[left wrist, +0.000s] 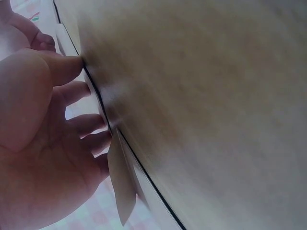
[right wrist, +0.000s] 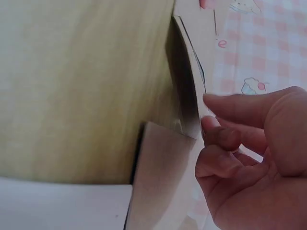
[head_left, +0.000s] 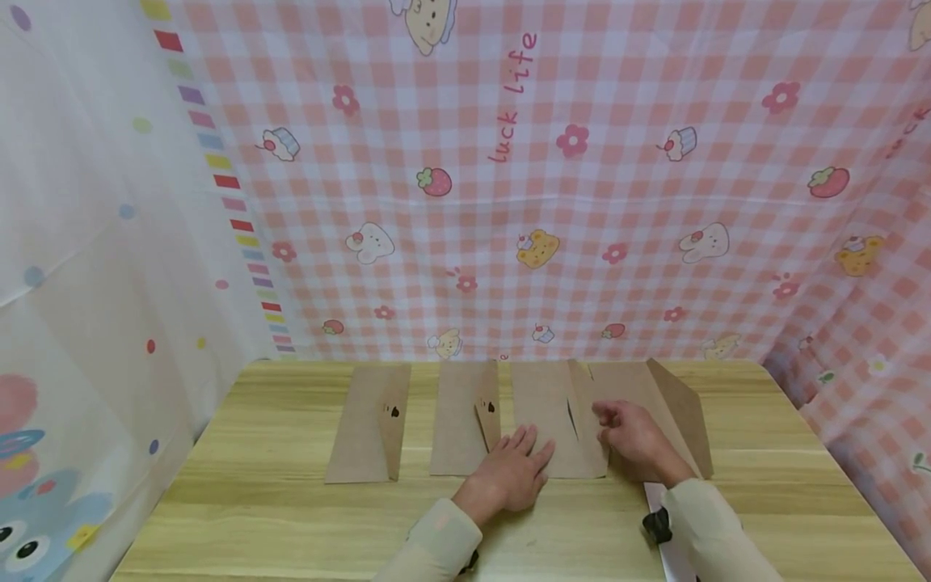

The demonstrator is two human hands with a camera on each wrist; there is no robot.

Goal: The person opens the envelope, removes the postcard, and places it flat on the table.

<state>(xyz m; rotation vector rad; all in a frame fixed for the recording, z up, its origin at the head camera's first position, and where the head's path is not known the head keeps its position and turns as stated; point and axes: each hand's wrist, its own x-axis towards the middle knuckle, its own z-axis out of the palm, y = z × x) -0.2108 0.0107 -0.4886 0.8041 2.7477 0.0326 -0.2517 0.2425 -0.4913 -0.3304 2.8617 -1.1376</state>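
Currently, the left hand (head_left: 507,475) rests spread-fingered on a brown envelope (head_left: 541,396); the right hand (head_left: 634,435) pinches its edge. Other envelopes (head_left: 458,420) flank it.

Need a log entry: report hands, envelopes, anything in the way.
Left hand resting on third envelope from left. Right hand at its right side, grip unclear. Right hand partly covers fourth envelope.
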